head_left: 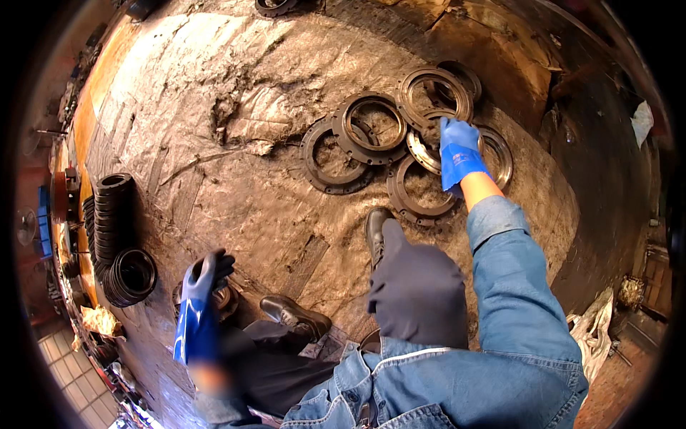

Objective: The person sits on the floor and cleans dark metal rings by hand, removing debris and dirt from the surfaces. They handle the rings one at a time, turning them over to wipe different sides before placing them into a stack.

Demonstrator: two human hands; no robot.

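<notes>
A blue-rubber-gloved right hand (461,143) reaches among overlapping round, dark metal rings (371,153) on grimy brown floor sheeting (286,207), its grip impossible to tell; the blue-gloved left hand (203,279) holds its fingers apart. Tugging one ring could slide others, pinching fingertips.

Pale cloth (593,336) right, yellowish wad (102,322) left

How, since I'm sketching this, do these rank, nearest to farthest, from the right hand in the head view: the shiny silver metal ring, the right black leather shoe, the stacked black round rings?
1. Shiny silver metal ring: just left of the right hand.
2. Right black leather shoe: lower left of the hand.
3. Stacked black round rings: far left.
</notes>
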